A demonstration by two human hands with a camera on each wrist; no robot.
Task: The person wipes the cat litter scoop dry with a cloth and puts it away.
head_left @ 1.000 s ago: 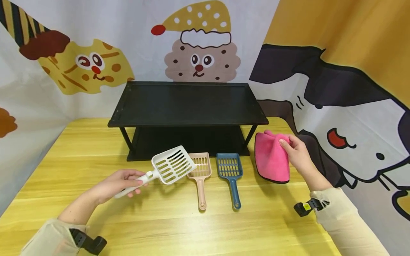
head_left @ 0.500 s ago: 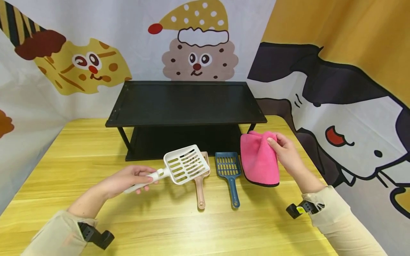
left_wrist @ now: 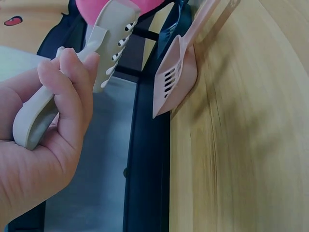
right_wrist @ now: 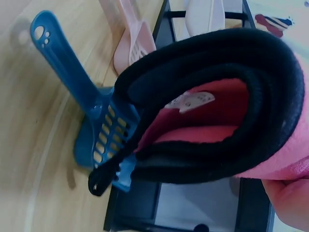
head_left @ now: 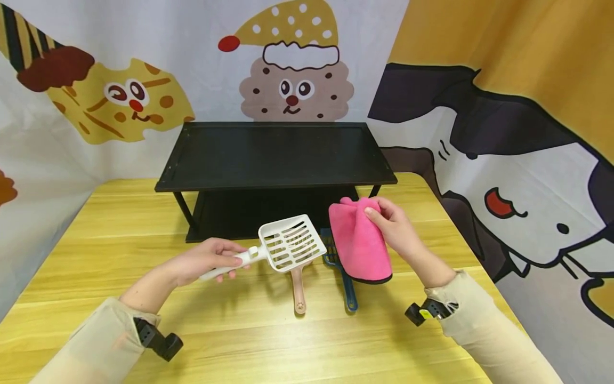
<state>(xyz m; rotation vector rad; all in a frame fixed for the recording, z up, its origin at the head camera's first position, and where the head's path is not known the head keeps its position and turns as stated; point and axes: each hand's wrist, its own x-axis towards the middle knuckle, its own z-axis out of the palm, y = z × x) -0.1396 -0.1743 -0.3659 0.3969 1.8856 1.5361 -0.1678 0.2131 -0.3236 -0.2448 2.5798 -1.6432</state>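
My left hand (head_left: 213,260) grips the handle of a white slotted litter scoop (head_left: 291,243), held above the table with its head pointing right. In the left wrist view the fingers curl round that handle (left_wrist: 36,113). My right hand (head_left: 395,226) pinches the top of a pink cloth (head_left: 360,240) with dark edging, which hangs down in folds. A pink-beige litter scoop (head_left: 298,290) lies on the table, its head mostly behind the white one. Beside it lies a blue litter scoop (head_left: 349,288), partly covered by the cloth in the head view; its slotted head (right_wrist: 108,133) shows in the right wrist view.
A black two-tier rack (head_left: 278,154) stands at the back of the wooden table (head_left: 240,341), just behind the scoops. Printed curtains (head_left: 144,32) hang behind it and along the right side. Both wrists wear small black cameras (head_left: 158,338).
The white scoop has moved right in my left hand, coming over the pink-beige scoop. My right hand has carried the cloth left, so it now overlaps the blue scoop in view.
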